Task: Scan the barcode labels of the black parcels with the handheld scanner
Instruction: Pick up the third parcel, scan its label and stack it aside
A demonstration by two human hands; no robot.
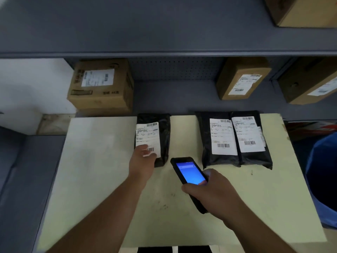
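Three black parcels with white barcode labels lie at the far side of a pale table [102, 179]. The left parcel [164, 132] lies apart from the others. My left hand [143, 157] grips its near left corner, fingers lying over the label's lower barcode. The middle parcel [217, 139] and the right parcel [253, 137] lie side by side, touching. My right hand [213, 194] holds the black handheld scanner [189, 174], its blue screen lit and facing up. Its front end sits just right of the left parcel's near edge.
A grey metal shelf [164, 53] runs behind the table. Cardboard boxes stand on it: one at left [102, 86], one right of centre [242, 79], another at far right [310, 83]. A blue bin [322, 176] stands to the table's right.
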